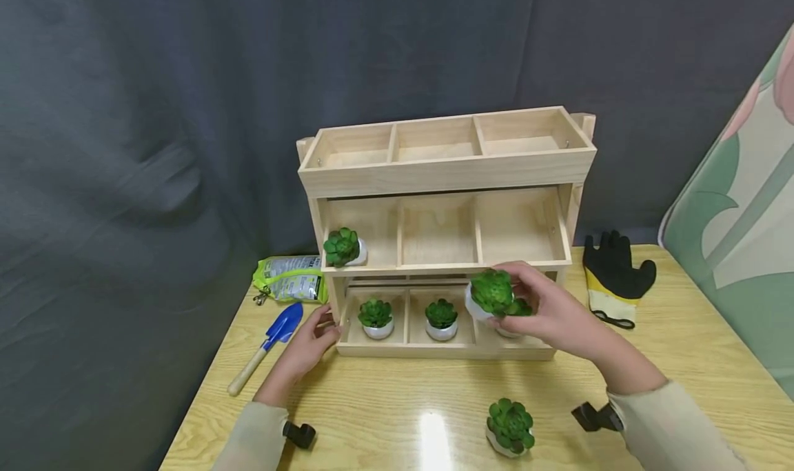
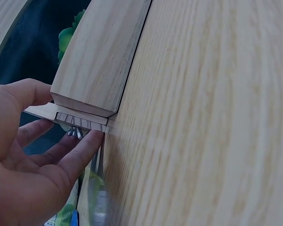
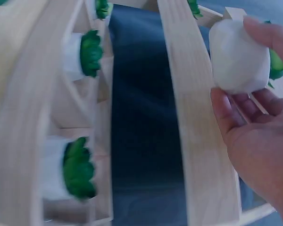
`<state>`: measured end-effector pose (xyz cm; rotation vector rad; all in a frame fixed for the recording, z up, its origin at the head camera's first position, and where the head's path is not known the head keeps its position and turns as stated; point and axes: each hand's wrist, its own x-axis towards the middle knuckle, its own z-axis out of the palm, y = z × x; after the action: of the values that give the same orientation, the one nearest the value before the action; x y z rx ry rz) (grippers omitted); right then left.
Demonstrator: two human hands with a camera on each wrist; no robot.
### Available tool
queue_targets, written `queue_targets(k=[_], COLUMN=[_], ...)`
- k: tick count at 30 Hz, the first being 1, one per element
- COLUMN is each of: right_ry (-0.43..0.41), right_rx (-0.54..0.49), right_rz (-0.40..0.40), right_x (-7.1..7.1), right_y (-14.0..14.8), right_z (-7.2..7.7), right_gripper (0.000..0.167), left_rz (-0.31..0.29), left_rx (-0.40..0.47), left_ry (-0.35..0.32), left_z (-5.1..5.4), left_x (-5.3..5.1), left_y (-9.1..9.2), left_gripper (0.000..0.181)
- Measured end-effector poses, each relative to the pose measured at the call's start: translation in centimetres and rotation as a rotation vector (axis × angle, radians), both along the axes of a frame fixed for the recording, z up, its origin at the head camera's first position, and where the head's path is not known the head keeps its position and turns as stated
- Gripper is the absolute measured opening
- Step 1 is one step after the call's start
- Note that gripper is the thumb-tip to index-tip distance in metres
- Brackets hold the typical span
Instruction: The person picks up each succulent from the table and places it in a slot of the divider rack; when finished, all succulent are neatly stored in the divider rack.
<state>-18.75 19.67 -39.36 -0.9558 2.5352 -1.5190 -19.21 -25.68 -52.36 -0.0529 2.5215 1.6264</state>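
My right hand grips a small potted succulent by its white pot. It is in front of the wooden three-tier planter shelf, between the middle and bottom tiers on the right. Partly behind it, another succulent sits in the bottom-right compartment. My left hand holds the shelf's lower left end, thumb and fingers around the wood near a wing nut. Potted succulents stand in the bottom-left and bottom-middle compartments. One more succulent leans in the middle tier's left compartment.
Another potted succulent stands on the wooden table near the front. Left of the shelf lie a blue trowel and a green-and-grey bag. A black and yellow glove lies on the right. A dark curtain hangs behind.
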Motion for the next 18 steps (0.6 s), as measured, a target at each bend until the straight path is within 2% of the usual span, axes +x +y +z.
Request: queue_targets(k=[3,11,18], right_ry=[-0.005,0.062,0.043], right_rx=[0.01,0.109,0.103], right_rz=[-0.009,-0.052,-0.002], right_x=[-1.5,-5.0,-8.4], right_y=[-1.2,-3.9,-6.4], right_z=[1.4,4.2,5.9], right_gripper=[0.061,0.065,0.068], left_rz=[0.006,0.001,0.007], left_rx=[0.007,0.004,0.002], left_ry=[0.001,0.003,-0.004], left_z=[0.1,0.1,0.3], left_x=[0.0,0.1,0.1], left_y=[0.0,0.1,0.2], left_gripper=[0.069,0.068,0.068])
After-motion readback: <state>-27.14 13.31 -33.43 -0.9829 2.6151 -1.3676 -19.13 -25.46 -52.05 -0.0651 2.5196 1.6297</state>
